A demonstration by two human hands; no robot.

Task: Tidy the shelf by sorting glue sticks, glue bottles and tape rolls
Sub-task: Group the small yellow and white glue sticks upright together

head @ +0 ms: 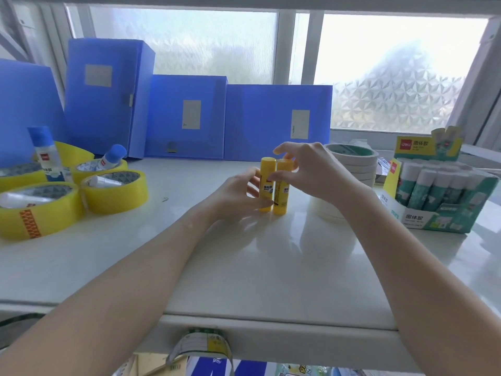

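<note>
Standing upright, touching — two yellow glue sticks (273, 185), left hand (238, 194) gripping one, right hand (311, 172) pinching the other.

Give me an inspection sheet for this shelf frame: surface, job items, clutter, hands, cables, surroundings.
Surface: white shelf, glossy, reflections under the hands.
Job items: two yellow glue sticks upright side by side at centre; yellow tape rolls at left with blue-capped glue bottles standing or lying in their cores; white tape stack behind the right hand; display box of teal glue sticks at right.
Clutter: small dark speck left of the sticks, too small to tell.
Hands: left hand grips the left stick's body; right hand pinches the right stick near its cap.
Cables: nothing seen.
Surroundings: blue file boxes along the back, frosted window behind.
</note>
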